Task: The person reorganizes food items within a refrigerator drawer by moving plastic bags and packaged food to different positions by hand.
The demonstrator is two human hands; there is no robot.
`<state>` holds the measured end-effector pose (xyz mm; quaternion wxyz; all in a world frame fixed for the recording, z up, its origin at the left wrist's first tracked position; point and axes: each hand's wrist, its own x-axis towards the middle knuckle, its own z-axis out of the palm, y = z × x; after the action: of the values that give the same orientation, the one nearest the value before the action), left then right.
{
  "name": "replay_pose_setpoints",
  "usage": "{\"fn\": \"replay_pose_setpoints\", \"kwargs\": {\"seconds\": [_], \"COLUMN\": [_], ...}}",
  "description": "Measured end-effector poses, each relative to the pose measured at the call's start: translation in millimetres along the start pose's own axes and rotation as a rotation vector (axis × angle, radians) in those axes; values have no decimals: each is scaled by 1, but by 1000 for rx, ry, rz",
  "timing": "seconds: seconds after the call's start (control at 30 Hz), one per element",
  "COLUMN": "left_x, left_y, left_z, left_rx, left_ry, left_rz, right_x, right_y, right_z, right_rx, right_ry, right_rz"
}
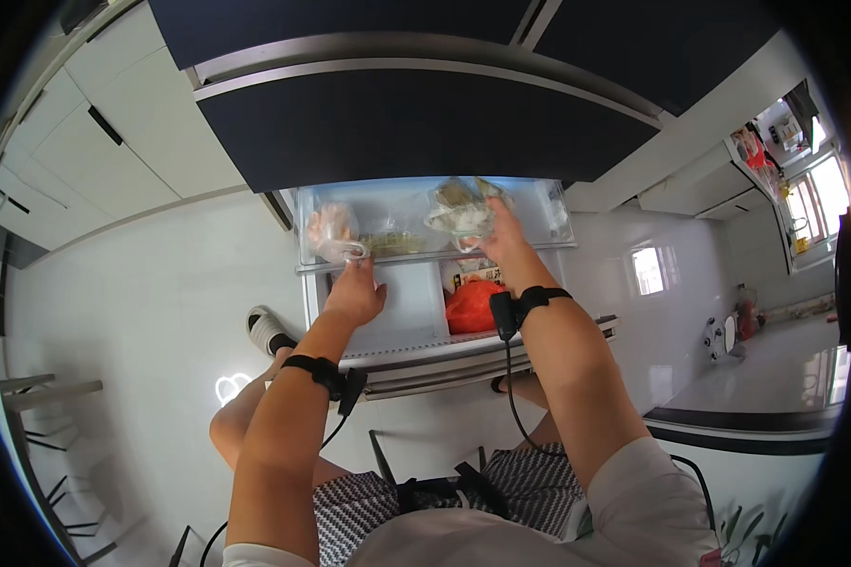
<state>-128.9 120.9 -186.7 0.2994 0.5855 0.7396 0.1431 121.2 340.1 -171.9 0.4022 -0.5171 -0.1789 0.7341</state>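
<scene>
A clear upper freezer drawer (553, 212) lies before me, above a wider pulled-out lower drawer (404, 301). My right hand (505, 234) grips the right side of a clear plastic bag (461, 209) holding greenish leaf-wrapped food, over the upper drawer's right half. At the upper drawer's front rim is my left hand (357, 294), its fingertips by the knotted end of a clear bag of pinkish food (332, 225). Whether those fingers hold the rim or the bag is unclear. Between the two bags lies a flat package of greenish food (395, 244).
In the lower drawer's right compartment sit a red plastic bag (474, 306) and a package bearing writing (476, 271). The dark refrigerator front (425, 124) overhangs the drawers. White cabinets (106, 135) stand to the left. A slippered foot (269, 329) is beside the lower drawer.
</scene>
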Motion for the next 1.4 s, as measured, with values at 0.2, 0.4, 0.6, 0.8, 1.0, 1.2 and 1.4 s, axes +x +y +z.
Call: {"fn": "replay_pose_setpoints", "kwargs": {"seconds": [0.2,0.4,0.6,0.8,1.0,1.2,1.4], "left_x": [1,25,39,13,-48,-83,-56], "left_y": [1,-8,-4,-4,-36,-83,-92], "left_z": [-10,-10,-11,-54,-128,-111,-98], "left_rx": [-3,-8,-102,-426,-1204,-1392,-1330], "left_ry": [25,52,126,127,343,516,432], "left_rz": [0,2,42,53,-240,-353,-310], "right_x": [15,18,-1,-45,-72,-38,53], "right_y": [7,-16,-28,-19,35,147,227], "right_z": [1,13,-25,-46,11,117,138], "right_rx": [1,-531,-805,-637,-890,-1191,-1450], "right_ry": [-95,255,130,63,-340,-519,-419], "right_rz": [-19,-144,-358,-179,193,515,639]}}
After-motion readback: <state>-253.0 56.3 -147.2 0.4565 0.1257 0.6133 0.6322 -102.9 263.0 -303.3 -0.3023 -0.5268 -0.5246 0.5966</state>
